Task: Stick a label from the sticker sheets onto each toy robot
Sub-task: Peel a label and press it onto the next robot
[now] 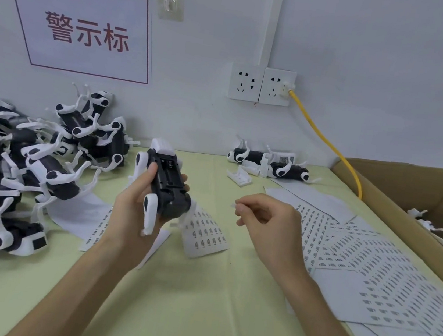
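My left hand [132, 207] grips a black-and-white toy robot dog [166, 186], held belly-up above the table with its open battery bay facing me. To its right, my right hand [266, 221] pinches a small pale label [233, 205] between thumb and fingertips, a short gap away from the toy. Sticker sheets [370, 266] printed with rows of small labels are spread over the right side of the table. One more sticker sheet [206, 230] lies just under the held toy.
A heap of toy robot dogs [18, 163] fills the left of the yellow-green table [196, 305]. Two more toys and loose white covers [268, 165] lie by the wall. A cardboard box [413, 198] stands at right, with a yellow cable [327, 145] running from the wall sockets.
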The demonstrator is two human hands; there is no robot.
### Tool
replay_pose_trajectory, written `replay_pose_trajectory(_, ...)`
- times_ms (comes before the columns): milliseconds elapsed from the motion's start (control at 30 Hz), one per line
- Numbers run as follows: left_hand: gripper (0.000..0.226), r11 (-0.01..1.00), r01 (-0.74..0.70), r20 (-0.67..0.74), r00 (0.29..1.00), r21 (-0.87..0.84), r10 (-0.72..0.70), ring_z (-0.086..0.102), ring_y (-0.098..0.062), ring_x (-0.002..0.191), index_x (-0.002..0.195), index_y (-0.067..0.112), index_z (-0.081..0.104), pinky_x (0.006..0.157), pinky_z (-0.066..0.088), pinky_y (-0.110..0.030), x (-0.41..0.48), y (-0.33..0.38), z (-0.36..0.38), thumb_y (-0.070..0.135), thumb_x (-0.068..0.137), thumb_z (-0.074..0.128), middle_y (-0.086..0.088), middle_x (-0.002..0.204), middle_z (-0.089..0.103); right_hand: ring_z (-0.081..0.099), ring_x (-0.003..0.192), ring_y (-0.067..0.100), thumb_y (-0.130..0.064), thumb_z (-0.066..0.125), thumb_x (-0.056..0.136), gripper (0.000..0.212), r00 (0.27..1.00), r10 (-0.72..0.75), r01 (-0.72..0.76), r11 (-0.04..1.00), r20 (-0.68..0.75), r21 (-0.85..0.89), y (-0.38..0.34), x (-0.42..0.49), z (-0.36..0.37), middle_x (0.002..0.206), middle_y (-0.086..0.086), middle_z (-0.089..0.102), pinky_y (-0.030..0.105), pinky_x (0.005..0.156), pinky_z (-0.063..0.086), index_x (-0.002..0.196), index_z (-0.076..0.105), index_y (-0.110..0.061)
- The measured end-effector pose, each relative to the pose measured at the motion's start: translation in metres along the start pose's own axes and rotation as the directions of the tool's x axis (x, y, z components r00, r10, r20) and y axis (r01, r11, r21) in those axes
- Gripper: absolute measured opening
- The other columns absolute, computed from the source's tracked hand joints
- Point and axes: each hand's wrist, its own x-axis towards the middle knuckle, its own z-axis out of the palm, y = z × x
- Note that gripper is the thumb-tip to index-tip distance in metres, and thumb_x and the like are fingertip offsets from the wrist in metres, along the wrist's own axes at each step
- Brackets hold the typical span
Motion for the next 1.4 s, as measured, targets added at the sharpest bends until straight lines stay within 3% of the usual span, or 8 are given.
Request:
replay_pose_trajectory(100,0.063,0.995,0.091,0.027,0.996,-0.044,-0.09,0.07,-0.025,0.117,0.148,0.016,0.056,0.079,0.06,-0.03,0.002,0.0,-0.002,0.044,0.093,0.063,-0.008,0.13,0.068,0.071,0.062,0.007,-0.005,0.076,0.087,0.013,0.999,-0.026,0.026,1.0,-0.021,0.014,0.0,0.001,0.001,0.07,-0.01,0.073,0.013,0.061,0.049,0.082,0.078,-0.017)
replay_pose_trajectory(267,0.06,0.964,0.264,0.13,0.957,-0.028,-0.259,0.06,-0.04,0.132,0.128,0.005,0.071,0.105,0.054,-0.047,-0.002,-0.004,-0.001,0.045,0.085,0.081,-0.017,0.13,0.068,0.071,0.062,0.008,-0.008,0.08,0.085,0.007,0.986,-0.152,0.154,0.988,-0.067,0.024,-0.003,-0.001,0.001,0.073,-0.012,0.073,0.015,0.065,0.053,0.085,0.078,-0.015)
replay_pose_trajectory(400,0.058,0.927,0.367,0.205,0.916,-0.076,-0.346,0.056,-0.049,0.133,0.12,-0.002,0.071,0.096,0.057,-0.05,-0.009,-0.004,0.003,0.049,0.093,0.074,-0.033,0.143,0.056,0.07,0.061,0.008,-0.007,0.082,0.084,0.007,0.97,-0.231,0.232,0.973,-0.068,0.002,-0.005,-0.002,0.001,0.077,-0.012,0.074,0.014,0.066,0.052,0.085,0.078,-0.013)
replay_pose_trajectory(600,0.054,0.931,0.354,0.198,0.922,-0.084,-0.333,0.058,-0.043,0.133,0.116,0.006,0.076,0.115,0.04,-0.05,-0.012,0.0,0.005,0.055,0.099,0.061,-0.029,0.145,0.056,0.069,0.059,0.009,-0.006,0.083,0.082,0.007,0.968,-0.249,0.25,0.968,-0.026,0.008,-0.005,-0.002,0.001,0.079,-0.011,0.073,0.017,0.064,0.054,0.084,0.078,-0.011)
replay_pose_trajectory(900,0.055,0.936,0.352,0.173,0.922,-0.004,-0.346,0.061,-0.046,0.128,0.119,0.011,0.075,0.108,0.05,-0.053,-0.011,0.0,0.006,0.059,0.098,0.058,-0.03,0.141,0.06,0.068,0.058,0.008,-0.006,0.082,0.083,0.006,0.966,-0.253,0.254,0.967,0.057,-0.002,-0.005,-0.003,0.002,0.078,-0.01,0.075,0.023,0.062,0.056,0.086,0.08,-0.011)
replay_pose_trajectory(1033,0.056,0.935,0.353,0.209,0.918,-0.04,-0.338,0.06,-0.045,0.13,0.125,0.007,0.072,0.09,0.06,-0.049,-0.012,-0.001,0.008,0.053,0.094,0.066,-0.028,0.147,0.054,0.069,0.06,0.008,-0.003,0.079,0.084,0.009,0.967,-0.234,0.236,0.972,0.102,-0.002,-0.004,-0.004,0.003,0.08,-0.01,0.075,0.021,0.063,0.055,0.087,0.08,-0.011)
replay_pose_trajectory(1267,0.055,0.948,0.313,0.227,0.929,-0.057,-0.292,0.051,-0.043,0.125,0.13,0.013,0.07,0.093,0.059,-0.047,-0.012,0.0,0.01,0.054,0.093,0.066,-0.031,0.137,0.057,0.069,0.062,0.008,0.004,0.072,0.089,0.021,0.957,-0.224,0.229,0.973,0.183,-0.007,-0.005,-0.004,0.002,0.086,-0.004,0.076,0.029,0.064,0.057,0.097,0.081,-0.013)
replay_pose_trajectory(1400,0.055,0.976,0.218,0.161,0.964,-0.016,-0.213,0.056,-0.042,0.132,0.138,0.013,0.065,0.098,0.055,-0.044,-0.012,-0.002,0.014,0.051,0.099,0.057,-0.02,0.137,0.06,0.071,0.063,0.01,0.001,0.067,0.092,0.029,0.988,-0.104,0.103,0.995,0.118,0.01,-0.009,-0.005,0.004,0.085,-0.008,0.075,0.02,0.066,0.055,0.104,0.077,-0.024)
